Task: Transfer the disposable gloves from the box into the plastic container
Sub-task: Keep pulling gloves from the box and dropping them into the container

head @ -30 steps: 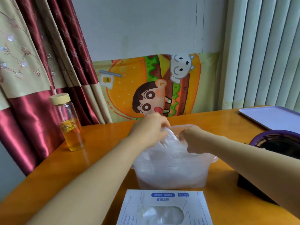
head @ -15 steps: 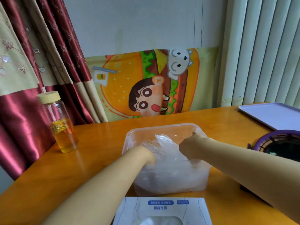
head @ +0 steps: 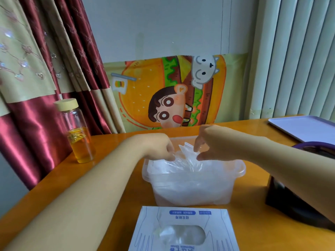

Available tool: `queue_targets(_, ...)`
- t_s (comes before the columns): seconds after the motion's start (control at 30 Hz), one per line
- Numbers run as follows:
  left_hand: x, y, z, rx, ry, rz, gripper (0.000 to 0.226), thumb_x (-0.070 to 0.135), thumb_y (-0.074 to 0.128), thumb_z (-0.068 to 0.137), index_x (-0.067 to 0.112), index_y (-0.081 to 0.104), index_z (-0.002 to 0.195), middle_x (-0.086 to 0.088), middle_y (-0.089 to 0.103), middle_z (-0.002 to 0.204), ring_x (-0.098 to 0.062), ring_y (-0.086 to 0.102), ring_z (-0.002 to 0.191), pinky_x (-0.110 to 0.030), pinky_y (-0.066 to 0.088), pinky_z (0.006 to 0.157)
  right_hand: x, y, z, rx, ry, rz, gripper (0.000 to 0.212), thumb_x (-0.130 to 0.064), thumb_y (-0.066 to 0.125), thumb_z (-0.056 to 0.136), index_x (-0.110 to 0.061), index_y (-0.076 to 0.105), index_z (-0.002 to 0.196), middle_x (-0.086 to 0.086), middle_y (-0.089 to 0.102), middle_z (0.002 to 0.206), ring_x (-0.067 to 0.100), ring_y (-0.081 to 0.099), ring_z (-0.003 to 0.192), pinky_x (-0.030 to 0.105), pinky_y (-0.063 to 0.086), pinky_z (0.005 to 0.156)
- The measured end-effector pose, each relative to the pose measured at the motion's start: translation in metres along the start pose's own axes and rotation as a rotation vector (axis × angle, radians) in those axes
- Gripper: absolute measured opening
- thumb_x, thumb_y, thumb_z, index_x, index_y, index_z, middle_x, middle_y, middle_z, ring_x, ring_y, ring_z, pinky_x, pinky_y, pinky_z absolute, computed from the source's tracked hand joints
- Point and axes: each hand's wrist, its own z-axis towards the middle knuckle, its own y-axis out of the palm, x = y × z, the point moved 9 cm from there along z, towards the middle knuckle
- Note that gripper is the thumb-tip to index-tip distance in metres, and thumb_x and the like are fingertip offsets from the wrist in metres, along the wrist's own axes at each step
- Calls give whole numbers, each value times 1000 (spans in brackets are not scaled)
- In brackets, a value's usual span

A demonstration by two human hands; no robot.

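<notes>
A translucent plastic container [head: 237,171] stands mid-table, packed with clear disposable gloves [head: 184,160] that bulge above its rim. My left hand [head: 159,147] pinches the glove pile at its left top. My right hand [head: 212,142] pinches the same pile from the right, thumb and fingers curled on the film. The white glove box [head: 145,230] lies at the near edge, with more clear gloves showing through its oval opening [head: 183,234].
A glass bottle [head: 79,134] of yellow liquid with a cream cap stands at the left by the red curtain. A lilac tray [head: 306,127] lies at the back right. A dark box with a purple-rimmed object [head: 297,201] stands right of the container.
Both hands rose from inside the container to its top and now pinch the gloves' upper edge. The view tilted down, showing more of the glove box.
</notes>
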Motion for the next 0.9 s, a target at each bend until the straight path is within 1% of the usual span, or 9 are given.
queue_targets(0.07,-5,-9,-18,87,26,-85,16,36,57,94,24,60,103,1,52,102,-15,51,95,-28,41,86,-24,-4,-14,-4,-96,71,26,-37,62,88,-29,66,113,-17,55,102,-3,47,74,6,37,63)
queue_targets(0.17,-11,-12,-45,221,30,-238,23,29,60,93,27,61,116,9,57,109,-6,54,96,-20,42,83,-65,23,-36,-186,-255,110,22,-33,59,91,-32,67,111,-22,55,94,-8,48,69,-1,36,62)
queue_targets(0.23,-10,-4,-61,244,34,-296,17,26,62,92,28,64,109,12,60,104,0,55,88,-16,44,74,-85,52,-48,-310,-322,79,25,-30,58,92,-32,65,117,-17,60,101,-2,50,75,3,35,63)
queue_targets(0.4,-2,28,-94,125,53,-353,8,27,70,86,33,64,86,13,63,91,-3,59,83,-21,48,78,-103,94,-55,-407,-340,32,44,-26,61,91,-35,52,133,-3,58,123,7,47,97,17,32,80)
queue_targets(0.47,2,41,-103,37,61,-387,14,28,72,84,33,64,95,15,63,96,-4,60,91,-21,49,85,-103,99,-54,-387,-339,50,48,-25,62,90,-35,49,136,-3,57,122,6,44,94,16,30,77)
queue_targets(0.53,3,66,-109,-127,36,-275,45,34,73,82,32,56,124,13,57,124,-10,52,116,-28,45,100,-105,103,-55,-344,-353,64,48,-23,61,91,-33,50,136,-4,56,121,5,43,92,10,28,69)
queue_targets(0.63,1,104,-112,-309,7,-84,90,44,74,78,32,23,150,11,22,157,-15,26,141,-28,27,112,-109,107,-55,-231,-380,82,37,-23,57,93,-32,58,129,-7,54,116,5,44,92,6,29,61)
queue_targets(0.73,-2,120,-112,-327,-12,2,99,51,74,76,35,13,152,12,8,160,-19,16,145,-37,23,115,-107,106,-58,-129,-362,138,26,-25,56,94,-29,67,117,-9,57,112,6,53,95,4,31,60)
queue_targets(0.9,-1,122,-114,-296,-31,-1,95,51,74,76,35,18,151,11,12,159,-21,20,143,-40,28,113,-107,89,-67,6,-372,150,18,-25,58,93,-20,70,104,-8,57,102,8,54,83,12,41,65)
